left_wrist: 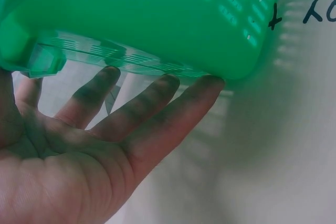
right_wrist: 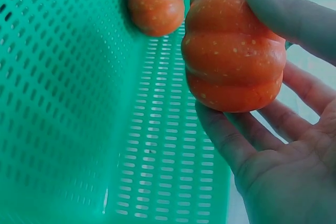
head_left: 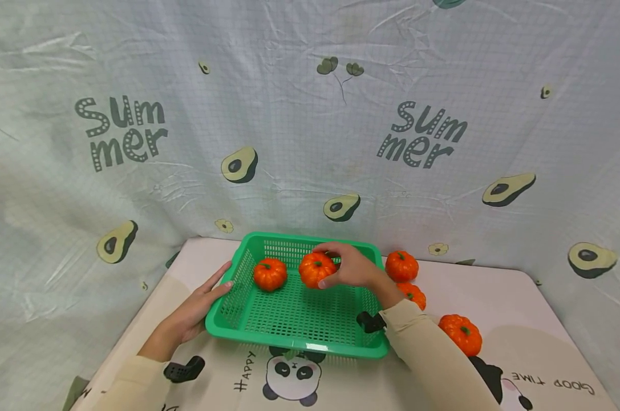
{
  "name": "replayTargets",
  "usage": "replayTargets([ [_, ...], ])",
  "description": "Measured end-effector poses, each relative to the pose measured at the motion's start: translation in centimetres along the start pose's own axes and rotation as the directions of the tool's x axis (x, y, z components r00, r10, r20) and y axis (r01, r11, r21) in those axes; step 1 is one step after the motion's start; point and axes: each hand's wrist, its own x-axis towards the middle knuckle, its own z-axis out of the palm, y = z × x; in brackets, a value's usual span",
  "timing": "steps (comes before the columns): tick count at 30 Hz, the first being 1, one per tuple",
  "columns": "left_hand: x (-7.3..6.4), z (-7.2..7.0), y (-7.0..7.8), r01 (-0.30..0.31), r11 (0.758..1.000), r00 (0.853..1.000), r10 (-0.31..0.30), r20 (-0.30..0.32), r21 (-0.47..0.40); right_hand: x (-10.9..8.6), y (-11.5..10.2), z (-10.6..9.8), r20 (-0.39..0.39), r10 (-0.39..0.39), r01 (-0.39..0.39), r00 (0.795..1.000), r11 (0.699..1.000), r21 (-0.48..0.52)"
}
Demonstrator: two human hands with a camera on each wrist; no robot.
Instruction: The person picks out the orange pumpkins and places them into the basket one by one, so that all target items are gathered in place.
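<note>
The right hand [head_left: 349, 266] is gripping a pumpkin [head_left: 316, 270] above the basket [head_left: 268, 338], thumb and fingers curving round its sides, probably for a secure hold. The left hand [head_left: 199, 305] is resting nearly straight fingers against the basket's left wall, apparently steadying it. A second pumpkin [head_left: 270, 274] is sitting near its far left corner. Beyond its right edge, three more [head_left: 402, 266] are lying on the table [head_left: 515, 297]; the right arm [head_left: 428, 342] is partly hiding the middle one [head_left: 414, 295].
</note>
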Motion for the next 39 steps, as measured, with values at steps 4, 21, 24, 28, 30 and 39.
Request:
replayTargets([
  [4,0.0,0.0,0.0,0.002,1.000,1.000,-0.002,0.000,-0.001,0.2,0.1,0.3,-0.005,0.011,-0.011,1.000,1.000,0.011],
  [21,0.3,-0.1,-0.2,-0.004,1.000,1.000,0.004,-0.005,0.003,1.7,1.0,1.3,-0.009,0.052,-0.051,0.999,0.998,0.033],
  [24,0.2,-0.1,-0.2,-0.002,1.000,1.000,0.002,-0.005,-0.001,1.9,1.0,1.4,-0.008,0.065,-0.065,0.998,0.997,0.033],
  [28,0.2,0.0,-0.2,0.000,1.000,1.000,0.000,-0.006,-0.003,2.1,0.9,1.7,-0.009,0.071,-0.070,0.997,0.997,0.036],
  [30,0.2,0.0,-0.2,-0.002,1.000,1.000,0.001,-0.004,-0.005,2.2,0.8,1.8,-0.010,0.074,-0.073,0.997,0.997,0.036],
  [39,0.2,-0.2,-0.2,-0.001,1.000,1.000,0.001,-0.001,-0.017,2.5,1.2,2.2,-0.013,0.084,-0.084,0.996,0.996,0.025],
])
